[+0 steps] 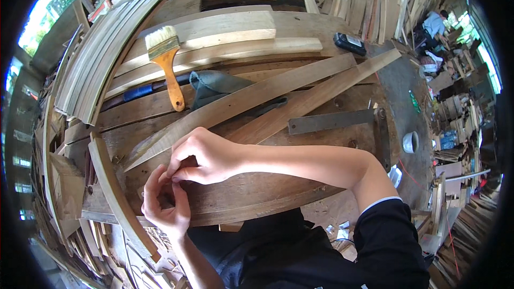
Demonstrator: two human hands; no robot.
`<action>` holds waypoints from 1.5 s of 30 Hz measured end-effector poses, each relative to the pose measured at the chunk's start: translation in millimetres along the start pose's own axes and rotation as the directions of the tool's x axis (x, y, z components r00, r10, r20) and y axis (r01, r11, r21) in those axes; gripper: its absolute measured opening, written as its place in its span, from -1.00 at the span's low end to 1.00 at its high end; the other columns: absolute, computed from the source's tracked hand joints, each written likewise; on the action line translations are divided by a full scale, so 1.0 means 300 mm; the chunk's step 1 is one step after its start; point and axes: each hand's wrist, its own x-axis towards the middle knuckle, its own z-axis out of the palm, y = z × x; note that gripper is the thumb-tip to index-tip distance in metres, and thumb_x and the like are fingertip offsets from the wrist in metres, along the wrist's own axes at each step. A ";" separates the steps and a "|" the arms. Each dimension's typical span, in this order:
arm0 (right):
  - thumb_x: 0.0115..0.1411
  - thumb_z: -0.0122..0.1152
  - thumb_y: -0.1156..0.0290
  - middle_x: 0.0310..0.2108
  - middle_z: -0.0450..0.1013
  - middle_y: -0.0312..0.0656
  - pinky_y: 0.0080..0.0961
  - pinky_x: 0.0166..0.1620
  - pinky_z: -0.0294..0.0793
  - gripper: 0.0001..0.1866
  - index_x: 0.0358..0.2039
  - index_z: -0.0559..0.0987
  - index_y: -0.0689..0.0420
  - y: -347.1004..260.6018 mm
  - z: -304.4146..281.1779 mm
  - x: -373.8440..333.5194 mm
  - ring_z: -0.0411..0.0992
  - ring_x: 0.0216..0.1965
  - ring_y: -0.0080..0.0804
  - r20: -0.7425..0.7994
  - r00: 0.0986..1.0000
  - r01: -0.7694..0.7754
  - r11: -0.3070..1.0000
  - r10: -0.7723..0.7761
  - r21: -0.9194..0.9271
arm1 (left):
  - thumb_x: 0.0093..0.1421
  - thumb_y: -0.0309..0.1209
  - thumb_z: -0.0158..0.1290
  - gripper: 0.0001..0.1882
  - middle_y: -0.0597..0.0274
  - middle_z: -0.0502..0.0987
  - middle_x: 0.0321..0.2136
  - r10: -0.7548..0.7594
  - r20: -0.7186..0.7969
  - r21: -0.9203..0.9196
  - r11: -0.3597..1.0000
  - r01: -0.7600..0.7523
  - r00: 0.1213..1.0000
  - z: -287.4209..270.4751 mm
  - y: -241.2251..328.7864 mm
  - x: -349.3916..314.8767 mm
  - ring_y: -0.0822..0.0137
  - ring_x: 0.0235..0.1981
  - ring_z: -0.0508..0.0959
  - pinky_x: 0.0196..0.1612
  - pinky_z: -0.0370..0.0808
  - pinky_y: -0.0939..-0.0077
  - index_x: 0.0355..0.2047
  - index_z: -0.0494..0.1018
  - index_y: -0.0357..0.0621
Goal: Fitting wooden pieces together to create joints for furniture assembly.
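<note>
Left hand half curled, right hand drawn to a pinch, fingertips meeting over the worktop (anything between them? I can't tell)! Just beyond lies a long board, then a paintbrush, bristles pointing away.

- Orange-handled paintbrush with pale bristles
- Thin slats, stacked left of the paintbrush
- Dark green cloth, just right of its handle
- Small black device, well right of the paintbrush
- White cup, farther right
</note>
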 end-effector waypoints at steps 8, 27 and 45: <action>0.04 0.41 0.57 -0.38 0.61 -0.12 -0.46 -0.23 0.55 -0.90 -0.38 0.69 0.24 -0.004 0.003 -0.007 0.58 -0.34 -0.29 0.005 1.000 -0.029 0.999 0.029 0.013 | 0.12 -0.70 -0.01 -0.71 0.11 0.62 -0.36 -0.060 -0.046 -0.037 0.998 0.058 0.997 0.002 -0.005 -0.018 0.49 -0.41 0.58 -0.30 0.53 0.65 -0.14 0.53 -0.37; 0.07 0.40 0.52 -0.46 0.54 -0.15 -0.46 -0.36 0.50 -0.85 -0.41 0.57 0.25 -0.011 0.022 -0.010 0.55 -0.45 -0.32 -0.047 0.999 0.006 0.990 -0.012 -0.140 | 0.14 -0.61 0.12 -0.78 0.23 0.64 -0.43 0.003 -0.038 -0.008 1.000 -0.003 0.999 0.003 -0.006 0.002 0.61 -0.49 0.49 -0.43 0.39 0.77 -0.18 0.56 -0.35; 0.09 0.32 0.54 -0.35 0.61 -0.03 -0.33 -0.24 0.57 -0.84 -0.27 0.65 0.22 -0.015 0.017 -0.020 0.60 -0.32 -0.09 0.022 0.999 0.043 0.983 -0.040 -0.181 | 0.14 -0.65 0.05 -0.73 0.13 0.65 -0.39 -0.044 -0.037 -0.136 0.990 0.039 0.998 -0.007 -0.013 -0.008 0.55 -0.46 0.54 -0.36 0.47 0.70 -0.12 0.52 -0.38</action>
